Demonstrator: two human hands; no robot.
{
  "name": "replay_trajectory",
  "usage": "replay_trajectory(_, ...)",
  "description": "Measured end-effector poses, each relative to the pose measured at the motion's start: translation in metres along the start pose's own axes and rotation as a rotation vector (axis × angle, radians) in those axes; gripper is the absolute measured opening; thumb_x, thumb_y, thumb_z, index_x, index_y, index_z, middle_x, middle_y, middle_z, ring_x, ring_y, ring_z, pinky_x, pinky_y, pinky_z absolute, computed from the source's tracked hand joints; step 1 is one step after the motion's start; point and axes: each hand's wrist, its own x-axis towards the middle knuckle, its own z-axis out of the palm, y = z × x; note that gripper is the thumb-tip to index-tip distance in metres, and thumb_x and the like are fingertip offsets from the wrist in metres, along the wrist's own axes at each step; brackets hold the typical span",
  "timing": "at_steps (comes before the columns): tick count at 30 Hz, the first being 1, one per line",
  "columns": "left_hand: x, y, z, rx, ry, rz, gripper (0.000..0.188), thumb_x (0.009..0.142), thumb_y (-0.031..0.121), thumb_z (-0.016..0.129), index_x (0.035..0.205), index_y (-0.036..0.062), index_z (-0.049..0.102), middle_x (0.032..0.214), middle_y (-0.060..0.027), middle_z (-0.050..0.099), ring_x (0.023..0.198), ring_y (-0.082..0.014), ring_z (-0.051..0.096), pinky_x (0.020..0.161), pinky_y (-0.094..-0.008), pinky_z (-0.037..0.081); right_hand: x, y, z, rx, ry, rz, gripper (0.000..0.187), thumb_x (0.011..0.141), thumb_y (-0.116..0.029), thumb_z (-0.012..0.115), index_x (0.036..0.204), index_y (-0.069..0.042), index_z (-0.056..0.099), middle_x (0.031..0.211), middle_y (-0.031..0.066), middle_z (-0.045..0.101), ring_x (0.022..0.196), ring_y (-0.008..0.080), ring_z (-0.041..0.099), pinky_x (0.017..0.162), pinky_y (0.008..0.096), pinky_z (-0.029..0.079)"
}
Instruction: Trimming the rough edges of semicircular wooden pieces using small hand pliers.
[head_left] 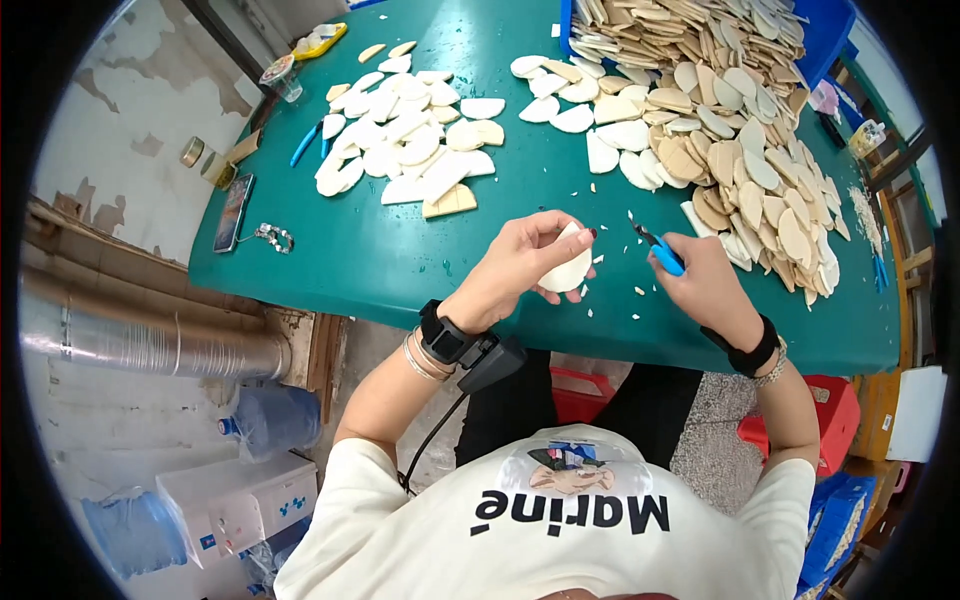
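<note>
My left hand [535, 258] is closed round a flat cream-white piece [568, 268] with a rounded edge, held up over the near edge of the green table. Blue-handled cutting pliers [664, 254] sit in my right hand [712, 285], their dark jaws pointing up and left, apart from the piece. Small white chips [600, 264] lie scattered between and below both hands. Beyond my left hand lies a loose group of similar flat white and tan pieces [405, 125]. To the right, a large heap of such pieces [760, 180] spreads close to my right hand.
A blue bin [828, 40] tipped at the back right spills pieces onto the green table [330, 245]. At the left lie a phone [234, 213], a beaded string [274, 237], another blue-handled tool [306, 145], a jar [208, 163] and a plastic cup [283, 78]. A red stool [830, 425] stands below.
</note>
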Motion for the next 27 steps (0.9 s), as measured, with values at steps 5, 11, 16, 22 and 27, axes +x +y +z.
replay_trajectory(5, 0.002, 0.007, -0.010, 0.040, 0.135, -0.078, 0.025, 0.096, 0.031, 0.052, 0.091, 0.0089, 0.060, 0.075, -0.0060, 0.067, 0.054, -0.0128, 0.063, 0.042, -0.0209, 0.043, -0.021, 0.019, -0.002, -0.096, -0.043, 0.087, 0.018, 0.078, -0.014, 0.061, 0.069, 0.000, 0.054, 0.058, 0.0226, 0.054, 0.057, 0.0431, 0.054, 0.054, 0.0484, 0.042)
replay_trajectory(11, 0.006, 0.014, -0.048, 0.125, 0.303, -0.026, 0.030, 0.098, 0.033, 0.044, 0.091, 0.0080, 0.059, 0.073, -0.0079, 0.066, 0.049, -0.0138, 0.060, 0.038, -0.0225, 0.041, -0.026, 0.037, -0.015, -0.215, 0.013, 0.056, 0.011, 0.073, -0.010, 0.060, 0.073, 0.001, 0.057, 0.057, 0.0217, 0.053, 0.056, 0.0408, 0.055, 0.055, 0.0463, 0.043)
replay_trajectory(16, 0.013, 0.037, -0.135, 0.022, 0.394, 0.112, 0.042, 0.099, 0.041, 0.036, 0.119, 0.0072, 0.052, 0.101, -0.0143, 0.065, 0.073, -0.0216, 0.067, 0.053, -0.0276, 0.051, -0.001, 0.054, -0.023, -0.398, 0.176, 0.011, 0.015, 0.074, -0.012, 0.062, 0.080, 0.001, 0.059, 0.064, 0.0206, 0.060, 0.066, 0.0402, 0.061, 0.061, 0.0483, 0.048)
replay_trajectory(22, -0.003, 0.071, -0.152, 0.272, 0.855, 0.468, 0.066, 0.098, 0.059, 0.031, 0.151, 0.0186, 0.027, 0.149, -0.0191, 0.036, 0.113, -0.0324, 0.061, 0.096, -0.0395, 0.047, 0.047, 0.092, -0.032, -0.776, 0.376, 0.019, 0.015, 0.075, -0.011, 0.063, 0.082, 0.001, 0.059, 0.069, 0.0179, 0.064, 0.068, 0.0319, 0.066, 0.060, 0.0415, 0.052)
replay_trajectory(27, -0.019, 0.044, -0.102, 0.217, 0.450, 0.315, 0.054, 0.102, 0.044, 0.033, 0.119, -0.0020, 0.057, 0.114, -0.0134, 0.066, 0.095, -0.0234, 0.068, 0.084, -0.0319, 0.052, 0.053, 0.098, -0.023, -0.884, 0.404, -0.093, 0.008, 0.076, -0.008, 0.061, 0.080, -0.001, 0.059, 0.068, 0.0144, 0.063, 0.065, 0.0281, 0.064, 0.059, 0.0381, 0.052)
